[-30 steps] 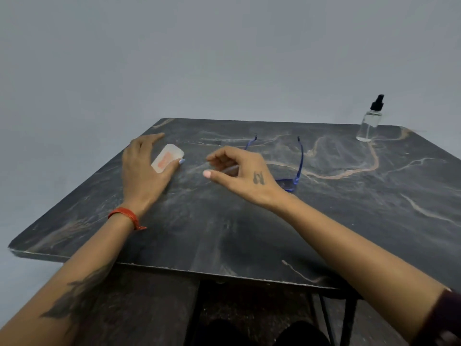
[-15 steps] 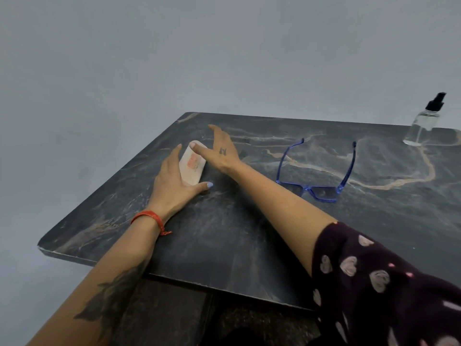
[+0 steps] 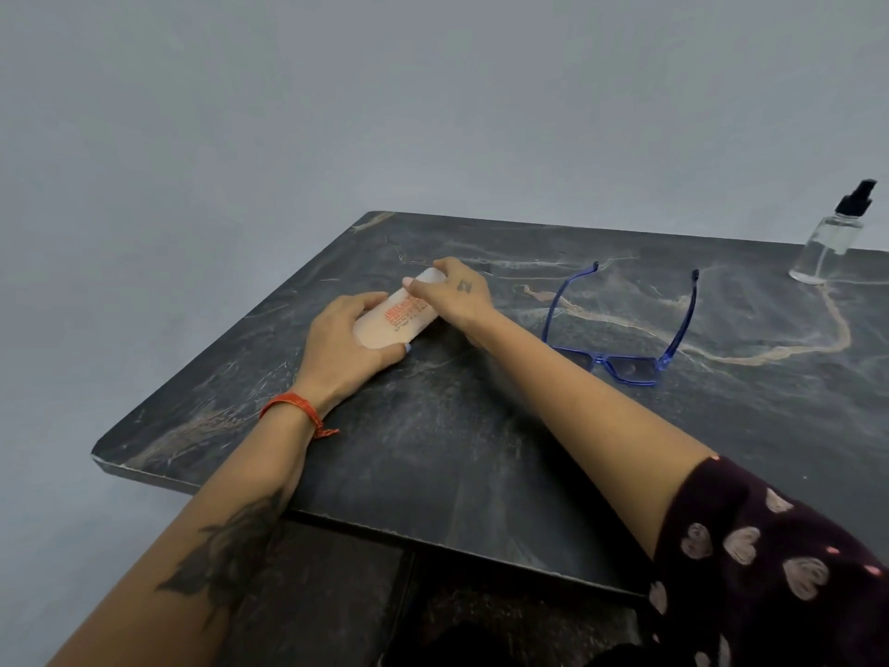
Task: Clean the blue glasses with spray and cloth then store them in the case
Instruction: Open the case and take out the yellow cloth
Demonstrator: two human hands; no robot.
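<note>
I have both hands on the glasses case [image 3: 398,316], a pale translucent oblong with orange print lying on the dark marble table [image 3: 433,450]. My left hand [image 3: 347,348] cups its near end, fingers along one side and thumb curled round the other. My right hand [image 3: 454,292] reaches across and grips the far end, fingers bent over its rim, thumb tip on the top face. I judge the step to be opening the case, perhaps to find the cloth, since no cloth shows anywhere; whether the lid has parted yet I cannot tell.

To do it well I would keep the left hand pinning the base flat and let the right thumb pry at the seam, lifting gently so the light case does not skid or snap open.

The blue glasses [image 3: 625,358] lie just to the right of my right forearm, temples unfolded and pointing away, lenses down near me. The spray bottle [image 3: 828,247] stands well beyond them, far right.
</note>
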